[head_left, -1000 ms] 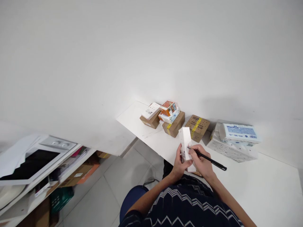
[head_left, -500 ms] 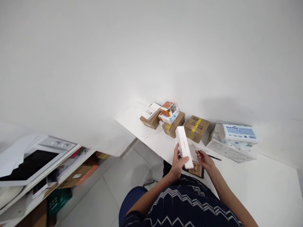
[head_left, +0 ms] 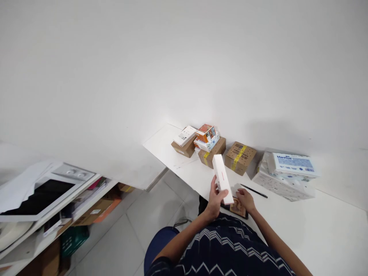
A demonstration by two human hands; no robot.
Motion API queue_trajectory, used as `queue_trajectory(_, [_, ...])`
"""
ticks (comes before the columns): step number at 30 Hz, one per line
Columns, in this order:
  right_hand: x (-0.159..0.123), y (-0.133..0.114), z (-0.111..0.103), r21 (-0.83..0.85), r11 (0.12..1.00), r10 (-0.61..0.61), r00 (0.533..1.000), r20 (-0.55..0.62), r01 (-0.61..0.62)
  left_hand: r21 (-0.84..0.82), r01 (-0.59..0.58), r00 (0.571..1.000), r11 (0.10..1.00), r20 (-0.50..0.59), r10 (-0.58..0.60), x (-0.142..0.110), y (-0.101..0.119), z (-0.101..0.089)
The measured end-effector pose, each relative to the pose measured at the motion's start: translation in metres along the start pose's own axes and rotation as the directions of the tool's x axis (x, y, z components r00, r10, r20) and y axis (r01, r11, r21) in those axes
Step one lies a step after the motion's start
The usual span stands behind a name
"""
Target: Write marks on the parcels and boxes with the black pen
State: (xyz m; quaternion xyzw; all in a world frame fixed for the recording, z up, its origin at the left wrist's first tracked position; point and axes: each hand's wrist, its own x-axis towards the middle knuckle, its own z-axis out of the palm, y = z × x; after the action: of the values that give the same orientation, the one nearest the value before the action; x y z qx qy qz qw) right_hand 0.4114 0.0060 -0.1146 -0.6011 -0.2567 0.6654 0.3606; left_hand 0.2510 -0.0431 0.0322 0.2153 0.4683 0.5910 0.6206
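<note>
A long, slim white box with small red lettering is tilted upright in my left hand, thumb on its front face and fingers behind it. My right hand is just to the right, over the upper edge of a phone that shows a brownish picture. The fingers of that hand are loosely bent and hold nothing that I can see; whether they touch the phone is unclear. A black pencil lies on the white table beyond the right hand.
Along the wall stand brown cartons with yellow tape, a stack topped by an orange box, and a flat white box on a carton. A Manhua tissue pack is at the right. A cluttered shelf stands at far left.
My right hand has let go of the pencil, which now lies on the table, and has moved slightly down and left toward the phone. My left hand still holds the white box.
</note>
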Motion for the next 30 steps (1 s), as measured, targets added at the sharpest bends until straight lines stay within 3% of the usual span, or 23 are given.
queue_trajectory(2, [-0.007,0.007,0.004,-0.300,0.948,-0.080,0.992,0.094,0.105,0.003,0.008,1.000,1.000,-0.015,-0.008,0.001,0.001,0.000])
queue_trajectory(5, [-0.018,0.016,0.009,-0.586,0.761,-0.156,0.955,0.250,0.278,0.003,0.022,0.999,1.000,-0.037,-0.021,0.002,0.003,-0.001])
queue_trajectory(8, [-0.025,0.020,0.010,-0.723,0.564,-0.188,0.915,0.357,0.398,-0.006,0.015,0.999,1.000,-0.052,-0.015,0.004,0.004,-0.003])
queue_trajectory(11, [-0.030,0.020,0.009,-0.775,0.438,-0.199,0.890,0.410,0.455,-0.027,0.012,0.998,1.000,-0.069,-0.014,0.006,0.004,-0.004])
queue_trajectory(14, [-0.031,0.016,0.010,-0.779,0.426,-0.221,0.888,0.404,0.460,-0.030,0.016,0.996,0.999,-0.086,-0.018,0.007,0.004,-0.004])
queue_trajectory(19, [-0.032,0.001,0.009,-0.722,0.572,-0.237,0.921,0.309,0.389,-0.028,0.004,0.994,1.000,-0.107,-0.007,0.011,0.007,-0.007])
queue_trajectory(20, [-0.034,-0.004,0.007,-0.690,0.623,-0.224,0.929,0.295,0.369,-0.030,-0.006,0.994,1.000,-0.110,0.003,0.012,0.008,-0.008])
queue_trajectory(22, [-0.043,-0.018,0.005,-0.489,0.831,-0.156,0.955,0.251,0.265,-0.032,-0.028,0.993,0.999,-0.113,0.024,0.014,0.009,-0.012])
queue_trajectory(24, [-0.058,-0.037,0.003,-0.062,0.997,-0.019,0.974,0.225,0.034,-0.028,-0.046,0.992,0.999,-0.115,0.042,0.016,0.011,-0.015])
queue_trajectory(26, [-0.077,-0.059,0.002,0.338,0.923,0.093,0.960,0.264,-0.183,-0.018,-0.066,0.991,0.998,-0.120,0.064,0.018,0.012,-0.018])
queue_trajectory(30, [-0.116,-0.103,0.009,0.595,0.760,0.052,0.938,0.343,-0.260,0.020,-0.090,0.987,0.996,-0.134,0.092,0.020,0.012,-0.019])
